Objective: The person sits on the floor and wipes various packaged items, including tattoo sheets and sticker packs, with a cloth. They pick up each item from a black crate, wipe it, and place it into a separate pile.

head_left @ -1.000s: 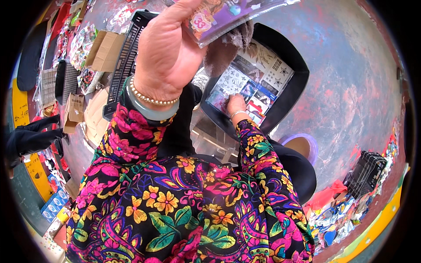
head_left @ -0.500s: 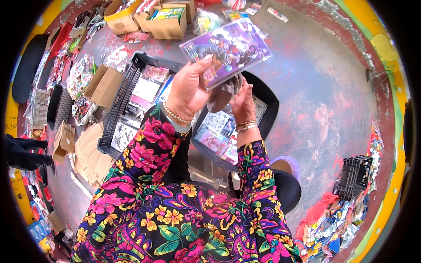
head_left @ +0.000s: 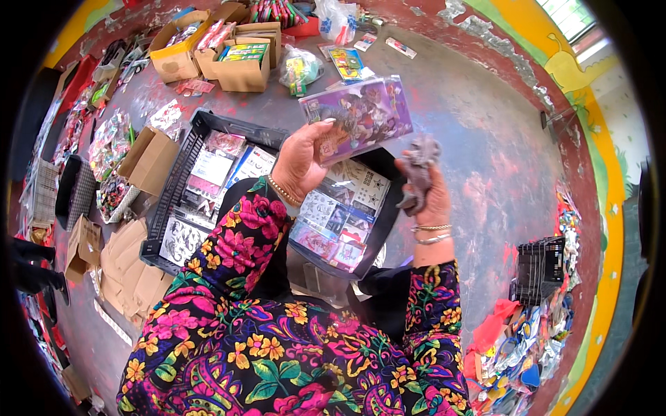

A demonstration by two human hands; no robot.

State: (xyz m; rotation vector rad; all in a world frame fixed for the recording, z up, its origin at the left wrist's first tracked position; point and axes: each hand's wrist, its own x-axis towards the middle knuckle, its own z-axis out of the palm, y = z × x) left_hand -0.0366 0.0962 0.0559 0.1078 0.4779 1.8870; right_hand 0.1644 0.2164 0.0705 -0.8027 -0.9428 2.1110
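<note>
Black crate (head_left: 182, 182) of sticker sheets sits on the floor, its near side hidden by the floral sleeves. Above it, left hand (head_left: 300, 163) pinches a purple picture packet (head_left: 361, 114). Right hand (head_left: 429, 194) is clenched round a grey rag (head_left: 418, 166), its shape hard to make out.

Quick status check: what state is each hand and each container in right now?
Left hand: raised, fingers shut on the purple glossy flat packet.
Right hand: raised, shut on a crumpled grey rag.
Black plastic crate: open, loaded with sticker sheets.
Black tray on the lap: open, holds flat printed packets.
Brown cardboard boxes at the top: flaps open, filled with small packs.
</note>
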